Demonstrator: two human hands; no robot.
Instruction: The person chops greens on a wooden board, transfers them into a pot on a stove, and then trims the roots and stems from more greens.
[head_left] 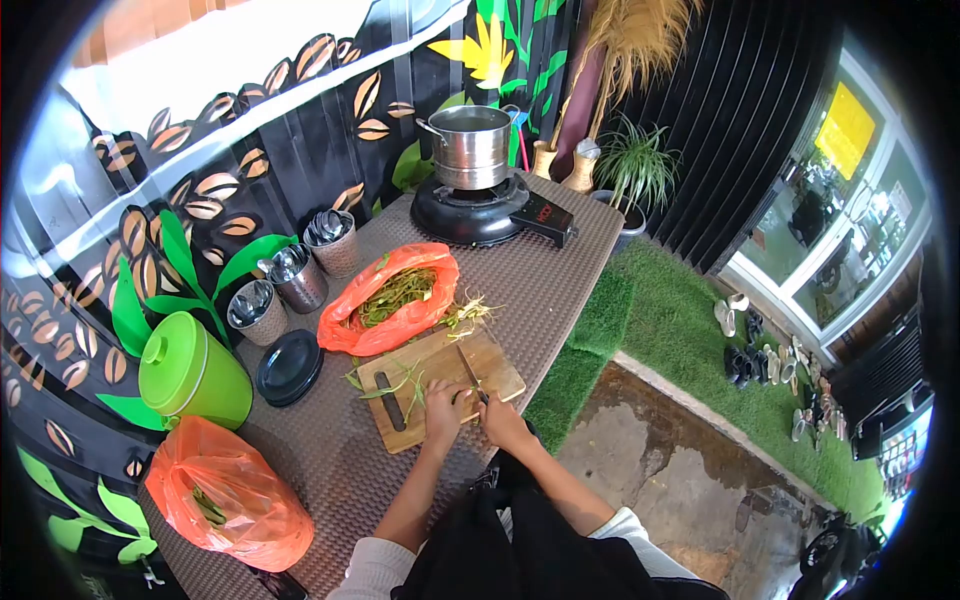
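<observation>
My right hand is closed around the handle of a knife, whose blade points away from me over a wooden cutting board. Beside it, my left hand is closed on thin green stems lying across the board. Stem ends stick out to the left of that hand. Just beyond the board stands an orange plastic bag, rolled open and full of green stems. Pale root ends lie in a small heap between the bag and the board's far edge.
A steel pot sits on a black portable stove at the table's far end. Along the wall are cutlery cups, black plates and a green lidded container. Another orange bag stands near left.
</observation>
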